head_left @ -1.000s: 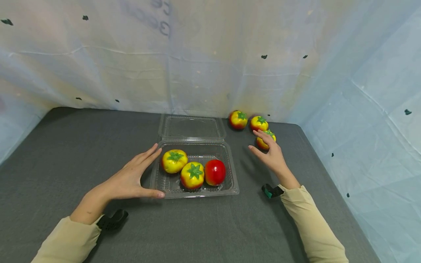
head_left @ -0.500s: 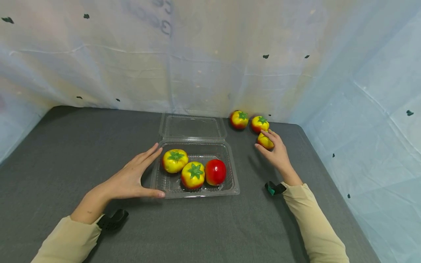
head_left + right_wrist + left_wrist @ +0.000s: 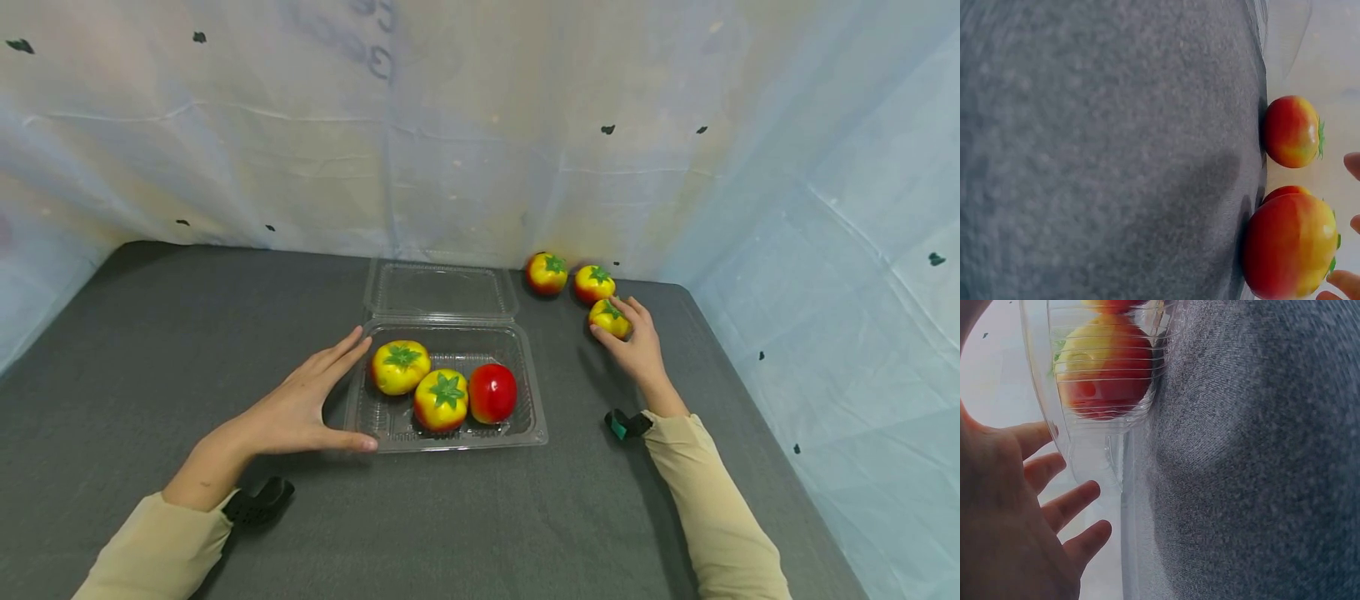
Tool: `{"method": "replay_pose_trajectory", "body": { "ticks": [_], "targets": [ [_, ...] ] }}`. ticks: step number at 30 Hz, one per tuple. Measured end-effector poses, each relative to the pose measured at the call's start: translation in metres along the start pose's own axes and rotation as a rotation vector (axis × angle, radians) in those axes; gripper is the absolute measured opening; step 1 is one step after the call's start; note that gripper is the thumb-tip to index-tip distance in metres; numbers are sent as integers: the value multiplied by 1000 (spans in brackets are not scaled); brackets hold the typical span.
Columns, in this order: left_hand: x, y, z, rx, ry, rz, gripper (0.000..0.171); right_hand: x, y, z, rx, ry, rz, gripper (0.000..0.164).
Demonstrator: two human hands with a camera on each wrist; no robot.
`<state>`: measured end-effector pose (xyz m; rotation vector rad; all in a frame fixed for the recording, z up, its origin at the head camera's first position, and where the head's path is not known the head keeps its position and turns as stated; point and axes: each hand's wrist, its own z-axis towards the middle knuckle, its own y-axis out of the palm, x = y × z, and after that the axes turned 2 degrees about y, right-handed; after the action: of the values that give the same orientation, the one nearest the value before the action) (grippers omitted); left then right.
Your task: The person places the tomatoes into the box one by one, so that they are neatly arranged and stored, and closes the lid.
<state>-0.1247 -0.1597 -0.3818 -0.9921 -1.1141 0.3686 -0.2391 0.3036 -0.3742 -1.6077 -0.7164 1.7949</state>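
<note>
In the head view, an opened clear plastic clamshell box (image 3: 533, 417) holds two yellow-red fruits (image 3: 401, 367) with green star-shaped tops and a red-sided fruit (image 3: 492, 393). My left hand (image 3: 288, 412) is spread at the box's left side, thumb by the front corner. In the left wrist view, an index fingertip appears to meet the clear wall. My right hand (image 3: 637, 346) reaches around a similar yellow-red fruit (image 3: 606, 317) on the table, thumb in front and fingers behind. The right wrist view shows its fingertips (image 3: 1347, 282) beside the fruit's leafy top, with no firm grip visible.
Two more yellow-red fruits, a left one (image 3: 546, 274) and a right one (image 3: 593, 284), stand at the table's back edge. The box's lid (image 3: 442, 290) lies folded back. Pale sheeting (image 3: 480, 150) hangs behind the grey table (image 3: 465, 525).
My right hand has shifted rightwards, its thumb and fingers now around the nearest loose fruit, whose green top shows again. The left hand and the box have stayed in place.
</note>
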Motion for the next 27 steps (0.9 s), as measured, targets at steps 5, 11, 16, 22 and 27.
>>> {"method": "replay_pose_trajectory", "body": {
  "ticks": [5,11,16,22,27],
  "targets": [
    [-1,0,0,2,3,3,121,2,-1,3,0,23,-1,64],
    [0,0,0,-2,-6,3,121,3,-2,6,12,46,4,69],
    [1,0,0,-5,-14,3,121,3,0,9,24,85,4,71],
    [1,0,-1,-1,-7,6,121,2,3,11,18,153,-2,73],
    [1,0,-1,-3,-5,1,120,3,4,13,29,183,7,72]
  ]
}}
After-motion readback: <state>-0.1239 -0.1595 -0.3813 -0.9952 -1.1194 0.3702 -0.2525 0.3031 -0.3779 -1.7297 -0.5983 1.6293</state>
